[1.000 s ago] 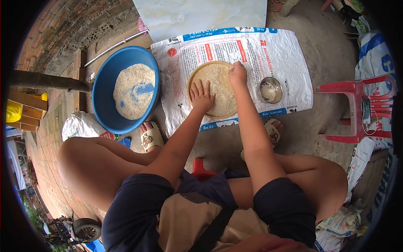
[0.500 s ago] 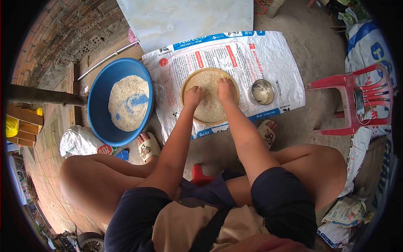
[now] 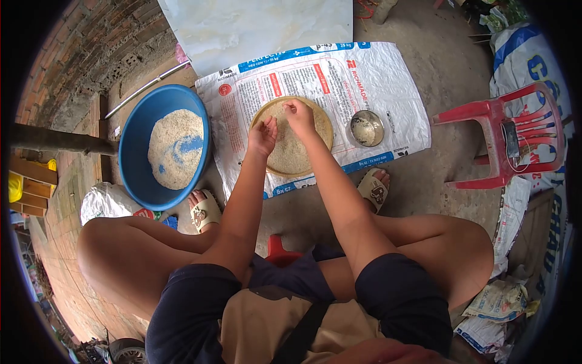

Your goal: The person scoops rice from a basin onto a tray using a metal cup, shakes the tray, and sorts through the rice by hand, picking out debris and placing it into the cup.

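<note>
A round, shallow tray with a tan rim point(image 3: 331, 130) lies in front of me, spread with pale grain that looks like rice point(image 3: 292, 156). My left hand point(image 3: 263, 137) is over the tray's left edge, palm turned partly upward and fingers loosely apart, with nothing visible in it. Over the tray's far part, my right hand point(image 3: 300, 117) has thumb and fingertips pinched together; anything between them is too small to make out. To the right stands a metal bowl point(image 3: 381, 130) with a little grain inside. At the left, a large blue basin point(image 3: 129, 136) contains more pale grain.
Under the tray and bowl, a printed white sack point(image 3: 403, 79) is spread on the ground. A pale marbled board point(image 3: 260, 27) lies beyond it. At the right is a red plastic chair point(image 3: 494, 115) with a phone-like device and cable on it. A metal pole point(image 3: 145, 89) lies behind the basin.
Both hands have come up from the grain and drawn closer together. The left hand has turned its palm upward, and the right has closed into a pinch. The whole view has shifted slightly.
</note>
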`<state>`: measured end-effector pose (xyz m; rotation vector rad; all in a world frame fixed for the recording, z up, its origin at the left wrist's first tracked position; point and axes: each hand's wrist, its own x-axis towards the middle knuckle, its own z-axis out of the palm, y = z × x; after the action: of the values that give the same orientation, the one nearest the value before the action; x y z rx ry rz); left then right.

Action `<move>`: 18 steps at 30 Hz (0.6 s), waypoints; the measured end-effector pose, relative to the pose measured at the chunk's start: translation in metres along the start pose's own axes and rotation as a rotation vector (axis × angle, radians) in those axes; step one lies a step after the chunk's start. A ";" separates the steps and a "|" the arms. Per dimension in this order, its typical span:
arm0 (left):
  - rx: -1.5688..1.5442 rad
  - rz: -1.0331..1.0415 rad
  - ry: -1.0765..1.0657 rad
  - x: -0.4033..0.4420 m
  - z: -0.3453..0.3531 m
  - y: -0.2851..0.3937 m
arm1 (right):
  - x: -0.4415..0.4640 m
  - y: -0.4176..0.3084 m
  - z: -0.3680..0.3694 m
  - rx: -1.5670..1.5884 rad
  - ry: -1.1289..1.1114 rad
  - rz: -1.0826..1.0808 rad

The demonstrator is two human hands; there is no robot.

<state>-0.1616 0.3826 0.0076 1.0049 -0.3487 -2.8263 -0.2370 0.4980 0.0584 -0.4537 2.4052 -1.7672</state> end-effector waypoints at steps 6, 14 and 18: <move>0.129 0.071 0.086 0.004 -0.008 0.003 | -0.040 0.048 -0.031 -0.689 0.122 -0.085; 0.297 0.055 0.160 0.007 -0.014 -0.002 | -0.051 0.071 -0.030 -0.677 0.002 -0.004; 0.337 0.051 0.181 0.008 -0.014 -0.008 | -0.035 0.058 0.003 -0.246 0.120 0.016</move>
<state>-0.1592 0.3868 -0.0100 1.2802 -0.8353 -2.6569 -0.2128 0.5218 -0.0004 -0.3613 2.7164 -1.5394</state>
